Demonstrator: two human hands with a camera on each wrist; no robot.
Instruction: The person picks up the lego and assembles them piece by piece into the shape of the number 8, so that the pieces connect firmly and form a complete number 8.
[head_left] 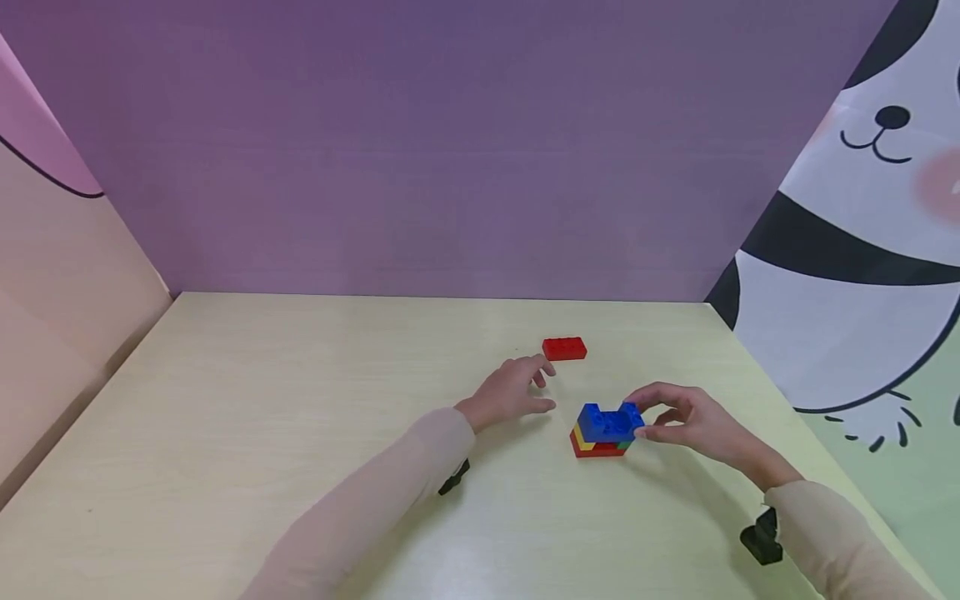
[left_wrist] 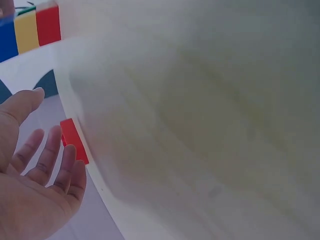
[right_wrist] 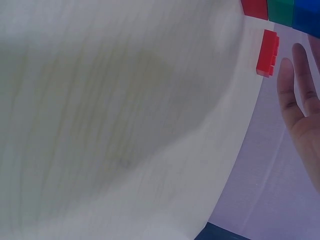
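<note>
A small stack of toy building bricks stands on the table, with a red brick at the bottom and a yellow brick and a green brick above it. On top sits a blue brick with raised ends. My right hand pinches the blue brick's right end between thumb and fingers. Left of the stack, my left hand hovers with fingers spread and holds nothing. Just beyond its fingertips lies a loose red brick, which also appears in the left wrist view.
The pale wooden table meets a purple wall at its far edge. A panda picture covers the right-hand wall. Dark wrist devices show under the sleeves.
</note>
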